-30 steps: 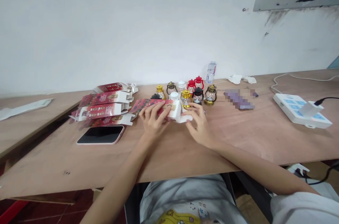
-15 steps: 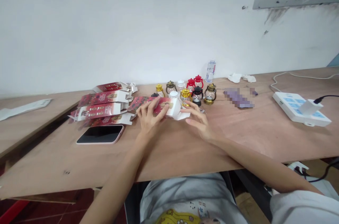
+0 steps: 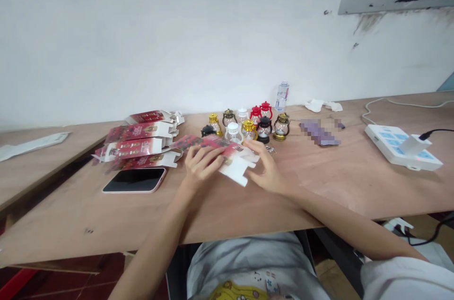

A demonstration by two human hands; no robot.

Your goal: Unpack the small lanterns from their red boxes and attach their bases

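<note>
My left hand [image 3: 204, 163] has its fingers closed over a red and white cardboard box [image 3: 234, 160], holding it just above the table. The box looks partly flattened, and its white end flaps point to the right and toward me. My right hand [image 3: 266, 167] pinches the flapped end, forefinger on the far edge and thumb on the near side. Just beyond the box stand small toy lanterns: a white lantern [image 3: 234, 133], a gold lantern [image 3: 249, 129], a black lantern [image 3: 264, 129] and a bronze lantern [image 3: 281, 126], with several others behind.
Several red and white boxes [image 3: 135, 148] lie piled at the left. A phone [image 3: 135, 180] rests in front of them. To the right are a blurred purple item [image 3: 319, 132] and a white power strip [image 3: 400, 146]. A water bottle [image 3: 283, 96] stands near the wall.
The box has turned and looks flatter, its white flaps now spread toward me. My right hand has closed in on its end. The lanterns behind have come into fuller view.
</note>
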